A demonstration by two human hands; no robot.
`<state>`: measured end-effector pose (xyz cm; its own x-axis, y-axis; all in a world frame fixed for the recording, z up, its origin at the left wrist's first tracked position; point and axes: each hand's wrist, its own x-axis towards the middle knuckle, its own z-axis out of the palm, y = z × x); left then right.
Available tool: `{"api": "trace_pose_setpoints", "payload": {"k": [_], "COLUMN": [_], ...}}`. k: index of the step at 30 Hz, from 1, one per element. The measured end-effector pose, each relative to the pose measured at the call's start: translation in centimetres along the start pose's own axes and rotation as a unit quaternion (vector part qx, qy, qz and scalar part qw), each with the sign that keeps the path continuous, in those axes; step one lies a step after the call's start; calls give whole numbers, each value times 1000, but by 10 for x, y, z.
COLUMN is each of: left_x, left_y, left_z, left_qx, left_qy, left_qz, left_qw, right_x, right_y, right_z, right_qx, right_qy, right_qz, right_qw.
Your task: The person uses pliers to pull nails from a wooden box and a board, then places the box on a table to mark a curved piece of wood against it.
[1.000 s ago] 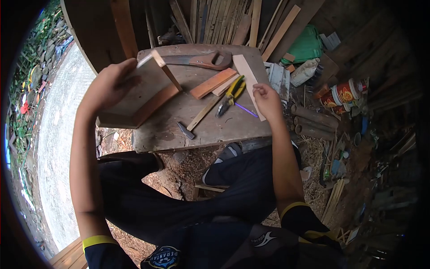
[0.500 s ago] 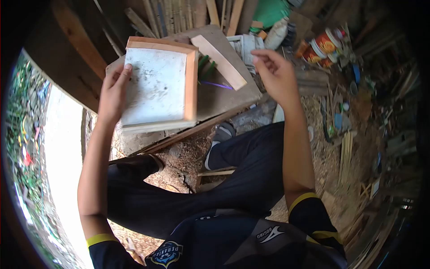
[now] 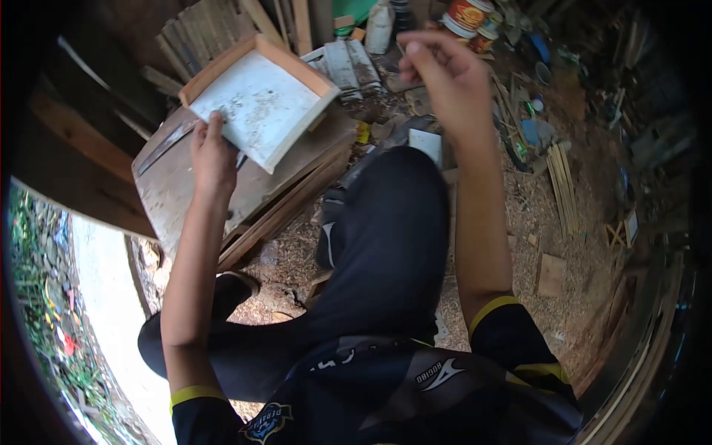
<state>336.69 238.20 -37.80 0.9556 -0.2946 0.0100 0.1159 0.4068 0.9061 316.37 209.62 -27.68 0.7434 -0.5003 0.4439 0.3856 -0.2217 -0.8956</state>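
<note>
A shallow wooden tray [image 3: 297, 65] with a scuffed white base and bare wood sides is tilted above the low work table [image 3: 259, 194]. My left hand [image 3: 213, 152] grips its near left edge, thumb on the white face and fingers underneath. The side nearest me has no raised wood strip that I can see. To the right of the tray, my right hand [image 3: 452, 85] is held up in the air, apart from it. Its fingers are curled, with thumb and forefinger close together; whatever they may pinch is too small to make out.
A metal blade-like strip [image 3: 162, 150] lies on the table's left part. Wooden slats [image 3: 200, 37] lean behind it. White boards [image 3: 348, 65], a pale bottle [image 3: 380, 28] and printed buckets [image 3: 467, 16] stand beyond. Wood shavings and scraps [image 3: 550, 274] litter the ground.
The view has swung right. The tray has turned and tilted in my left hand. The loose wood strip and green-handled items on the table no longer show. My right hand stays raised and curled.
</note>
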Motion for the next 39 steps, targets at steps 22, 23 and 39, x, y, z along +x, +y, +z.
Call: {"api": "trace_pose_setpoints", "payload": {"k": [22, 23, 39], "left_x": [43, 44, 45], "left_y": [-36, -35, 54], "left_z": [-53, -55, -68], "left_qx": [-43, -40, 38], "left_qy": [64, 67, 61], "left_qz": [-64, -64, 14], "left_qw": [995, 995, 997], "right_x": [-277, -279, -124], "right_y": [479, 484, 354], "right_z": [-20, -22, -50], "right_qx": [-14, 43, 255], "right_qy": [383, 408, 479], "right_qz": [636, 593, 198], "right_qw": [670, 693, 816]}}
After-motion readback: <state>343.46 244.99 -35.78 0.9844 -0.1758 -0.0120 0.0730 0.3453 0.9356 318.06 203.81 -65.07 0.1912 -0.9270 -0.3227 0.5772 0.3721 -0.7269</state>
